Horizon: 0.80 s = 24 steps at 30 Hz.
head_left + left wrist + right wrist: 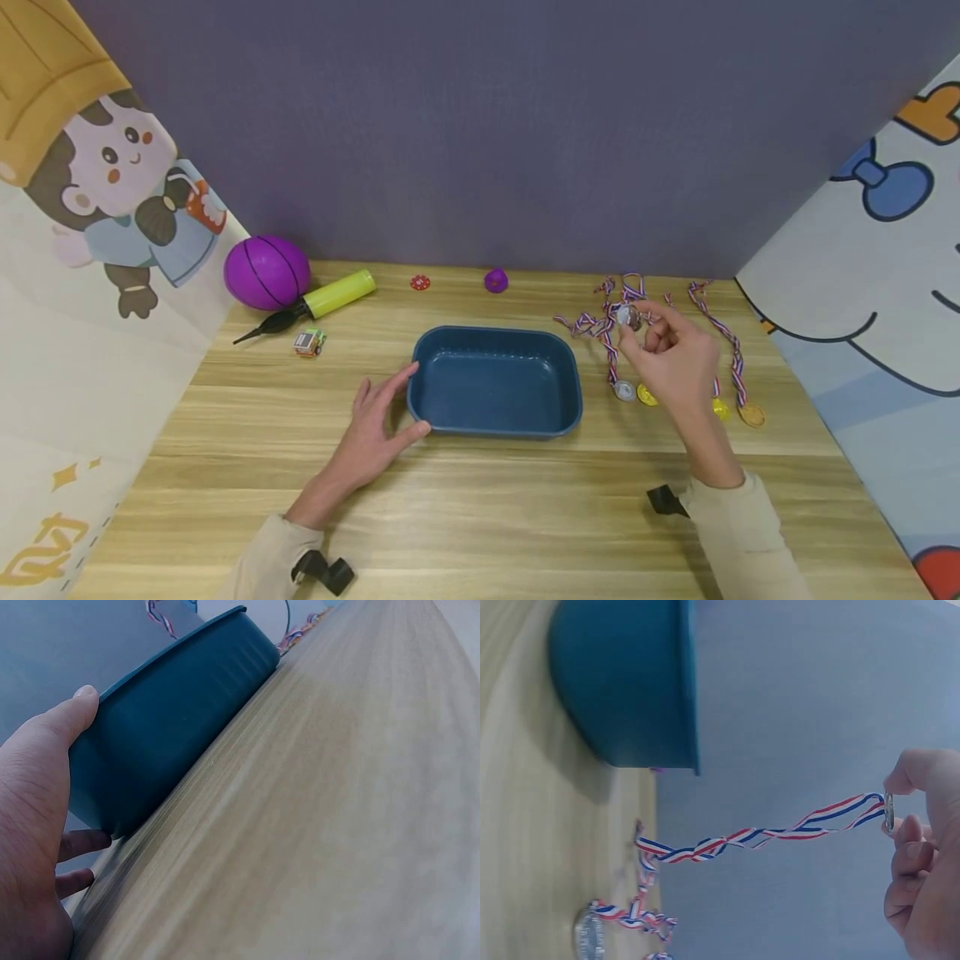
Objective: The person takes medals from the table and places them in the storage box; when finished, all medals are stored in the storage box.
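Between thumb and index finger, my right hand (675,354) pinches a silver medal (627,317) above the table. Its red, white and blue ribbon (769,834) hangs twisted from it down to the table in the right wrist view. My left hand (375,429) rests against the left end of a dark blue rectangular tub (495,432), thumb at the near corner and fingers spread along the side. Nothing lies inside the tub. Below the right hand lie another silver medal (624,391), a yellow-gold medal (647,395) and, farther right, a bronze-gold medal (752,415) with their ribbons.
At the back left sit a purple ball (267,272), a yellow hand pump (340,294) with a black nozzle, and a small toy vehicle (309,342). A red-and-white chip (420,283) and a small purple object (496,281) lie behind the tub. Printed panels flank the table.
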Available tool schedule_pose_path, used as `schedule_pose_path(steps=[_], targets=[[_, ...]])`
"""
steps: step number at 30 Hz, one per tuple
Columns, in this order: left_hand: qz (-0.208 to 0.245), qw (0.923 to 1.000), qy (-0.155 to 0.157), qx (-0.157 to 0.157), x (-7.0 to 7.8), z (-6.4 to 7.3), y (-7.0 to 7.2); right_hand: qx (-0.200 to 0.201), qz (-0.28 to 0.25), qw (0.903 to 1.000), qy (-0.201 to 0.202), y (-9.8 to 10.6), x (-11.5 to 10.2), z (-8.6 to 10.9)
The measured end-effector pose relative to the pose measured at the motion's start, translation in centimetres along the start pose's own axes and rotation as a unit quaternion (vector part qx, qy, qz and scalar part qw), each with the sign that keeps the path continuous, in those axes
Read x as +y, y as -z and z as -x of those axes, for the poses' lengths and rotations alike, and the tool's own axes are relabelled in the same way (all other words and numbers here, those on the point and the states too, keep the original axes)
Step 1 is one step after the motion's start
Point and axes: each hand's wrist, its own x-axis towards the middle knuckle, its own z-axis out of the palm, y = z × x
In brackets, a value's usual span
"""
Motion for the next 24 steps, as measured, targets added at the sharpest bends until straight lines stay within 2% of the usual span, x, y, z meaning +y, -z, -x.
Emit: schedule_pose_path(steps=[9,17,24], targets=[[0.001,1.0,0.0,0.0,-0.1,0.1,0.0,0.03,-0.011,0.9994,0.015,0.9,-1.0,-1.1],[-0.001,1.0,0.001,-0.001,-0.1,0.1,0.0,0.048,-0.03,0.9984,0.003,1.2,-1.9,-1.9],[-0.001,1.0,0.004,-0.003,0.1,0.0,0.1,0.072,-0.062,0.9952,0.026,1.5,-2.4,-2.6]])
